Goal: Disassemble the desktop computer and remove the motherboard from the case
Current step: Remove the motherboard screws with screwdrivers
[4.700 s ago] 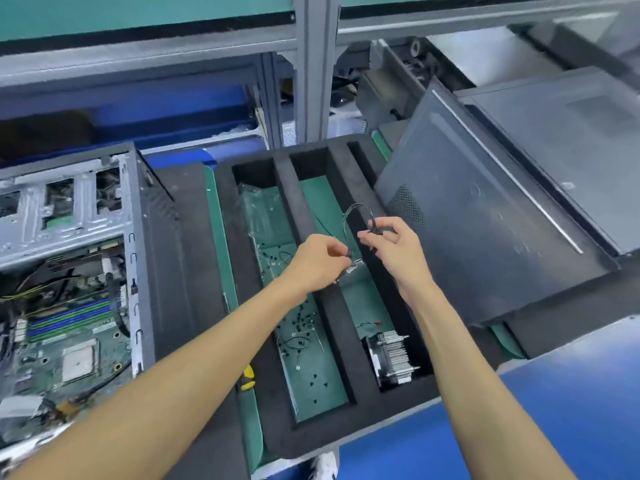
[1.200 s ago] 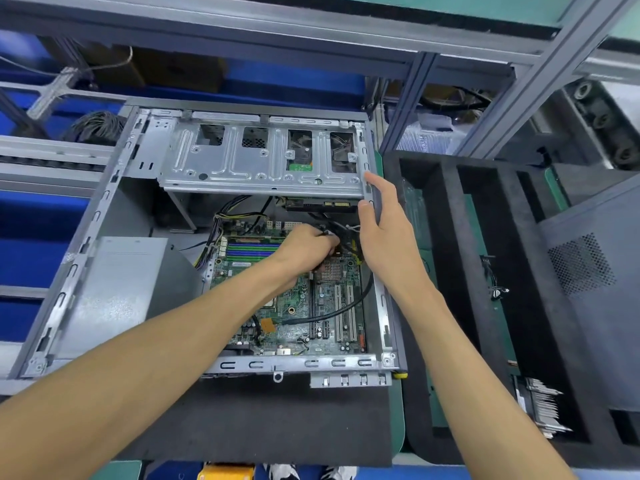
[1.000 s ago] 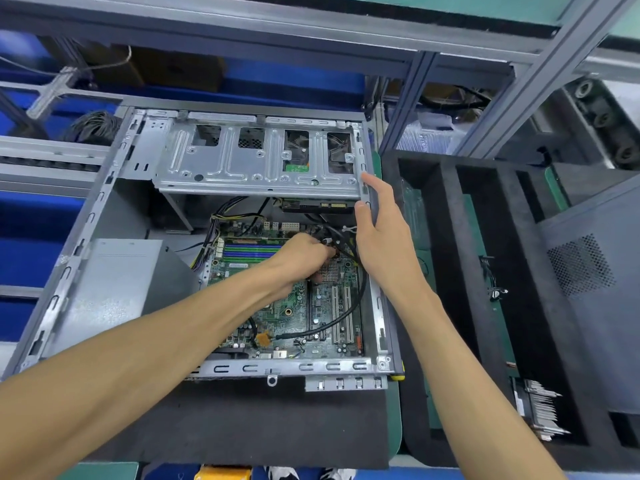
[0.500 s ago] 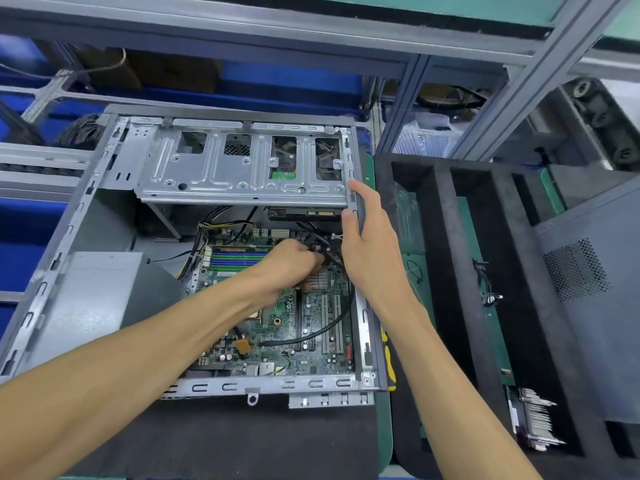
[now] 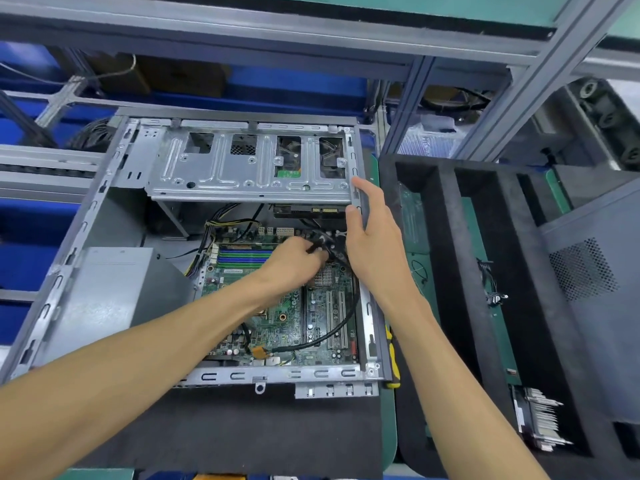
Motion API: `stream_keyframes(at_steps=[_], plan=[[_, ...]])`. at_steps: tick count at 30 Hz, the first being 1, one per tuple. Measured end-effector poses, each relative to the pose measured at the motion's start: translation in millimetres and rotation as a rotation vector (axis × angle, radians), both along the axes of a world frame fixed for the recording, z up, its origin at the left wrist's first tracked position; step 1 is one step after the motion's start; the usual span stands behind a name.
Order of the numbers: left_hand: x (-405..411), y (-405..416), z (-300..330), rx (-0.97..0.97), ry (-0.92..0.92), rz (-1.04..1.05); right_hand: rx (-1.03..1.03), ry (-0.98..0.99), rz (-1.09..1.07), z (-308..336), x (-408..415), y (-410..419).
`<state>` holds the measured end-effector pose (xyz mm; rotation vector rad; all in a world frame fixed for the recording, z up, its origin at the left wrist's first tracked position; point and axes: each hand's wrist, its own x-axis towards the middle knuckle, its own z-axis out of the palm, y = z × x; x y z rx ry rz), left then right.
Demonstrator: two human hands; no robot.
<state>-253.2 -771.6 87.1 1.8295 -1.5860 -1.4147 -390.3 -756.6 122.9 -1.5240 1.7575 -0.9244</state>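
Fingers (image 5: 313, 250) of the left hand (image 5: 294, 261) pinch black cables (image 5: 325, 239); right-hand fingers (image 5: 363, 192) rest spread on the case (image 5: 358, 202) edge.

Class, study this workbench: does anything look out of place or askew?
A yellow-and-black tool lies wedged between the computer case and the foam tray, half hidden. Otherwise nothing stands out.
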Motion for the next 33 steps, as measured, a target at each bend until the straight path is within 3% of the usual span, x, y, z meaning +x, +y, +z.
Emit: stream_keyframes(at_steps=[3,6,9,14,19,25,30,33], plan=[[3,-3,0,0.174,0.074,-0.012,-0.006,0.011,0.006,1,0,0],[1,-11,4,0.28,0.258,0.16,-0.003,0.011,0.012,2,0,0],[-3,-15,4,0.23,0.384,0.311,-0.002,0.002,0.02,2,1,0],[-5,-9,-1,0.015,0.174,0.214,0.001,0.01,0.015,2,2,-1],[9,-6,-2,0.179,0.086,-0.05,-0.002,0.011,0.012,3,2,0],[1,-18,4,0.138,0.287,0.248,-0.012,0.011,0.003,0,2,-2],[-1,-12,0,-0.067,0.077,0.155,-0.019,0.012,0.003,1,2,-2],[6,-8,2,-0.047,-0.032,-0.034,-0.015,0.013,0.002,2,3,-2]])
